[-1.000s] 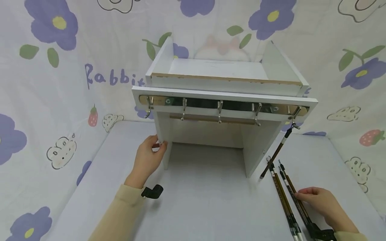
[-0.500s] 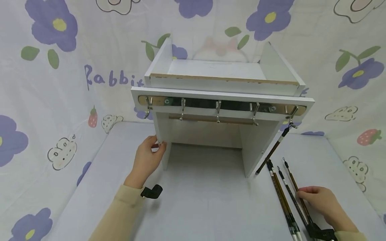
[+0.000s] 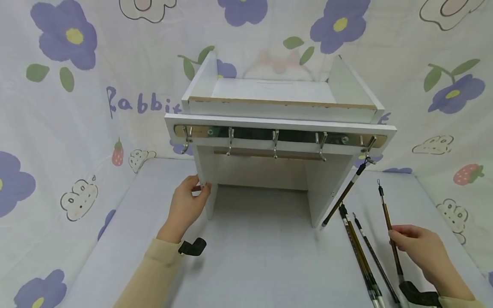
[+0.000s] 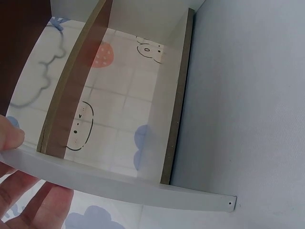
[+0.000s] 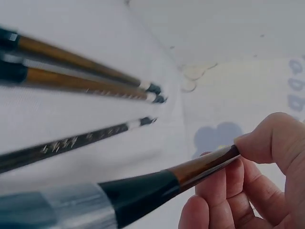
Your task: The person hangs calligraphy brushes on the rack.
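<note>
My right hand (image 3: 425, 250) pinches a calligraphy brush (image 3: 386, 216) between thumb and fingers. Its hanging loop points away from me; in the right wrist view the ferrule end (image 5: 138, 195) looms close to the camera. My left hand (image 3: 187, 207) grips the left side panel of a white shelf (image 3: 277, 109), thumb on one face and fingers on the other, as the panel edge (image 4: 119, 183) shows in the left wrist view. From the rightmost hook (image 3: 370, 147) a dark brush (image 3: 344, 194) hangs by its loop, slanting toward the shelf's right leg.
On the white table, right of the shelf, lie two brown brushes (image 3: 358, 252) side by side and a thinner dark brush (image 3: 375, 256). Several metal hooks line a shiny strip (image 3: 254, 133) along the shelf's front. A printed cloth (image 3: 154, 64) forms the backdrop.
My right hand has drawn one brush away from the dark one beside it, raising it and shifting right. The hanging brush has swung slightly left. My left hand keeps its hold.
</note>
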A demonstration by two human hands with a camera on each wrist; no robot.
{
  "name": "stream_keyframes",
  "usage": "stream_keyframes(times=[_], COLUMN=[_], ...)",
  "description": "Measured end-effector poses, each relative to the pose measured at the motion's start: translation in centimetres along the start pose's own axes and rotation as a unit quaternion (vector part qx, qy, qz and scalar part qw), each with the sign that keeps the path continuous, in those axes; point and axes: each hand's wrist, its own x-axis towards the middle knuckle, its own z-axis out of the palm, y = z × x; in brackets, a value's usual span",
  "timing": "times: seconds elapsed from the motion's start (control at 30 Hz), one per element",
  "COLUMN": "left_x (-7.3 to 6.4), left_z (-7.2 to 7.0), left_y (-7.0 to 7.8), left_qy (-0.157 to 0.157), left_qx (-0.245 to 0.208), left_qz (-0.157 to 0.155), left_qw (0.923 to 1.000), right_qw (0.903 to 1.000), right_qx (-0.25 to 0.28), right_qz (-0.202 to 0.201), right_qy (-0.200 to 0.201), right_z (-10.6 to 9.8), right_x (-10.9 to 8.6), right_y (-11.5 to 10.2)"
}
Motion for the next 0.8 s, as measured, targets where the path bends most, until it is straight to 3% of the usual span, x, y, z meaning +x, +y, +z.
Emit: stream_keyframes(times=[0.53, 0.8], left_x=[0.1, 0.0], left_z=[0.0, 0.0], left_y=[0.2, 0.1], left_qy=[-0.001, -0.005], left_qx=[0.001, 0.001], left_qz=[-0.002, -0.006], left_qw=[1.0, 1.0], right_qw=[0.9955, 0.9869], right_qx=[0.049, 0.077], right_qz=[-0.04, -0.073], right_qy=[0.07, 0.122], right_z=[-0.4, -0.2], right_x=[-2.5, -4.0], right_y=[-4.5, -6.3])
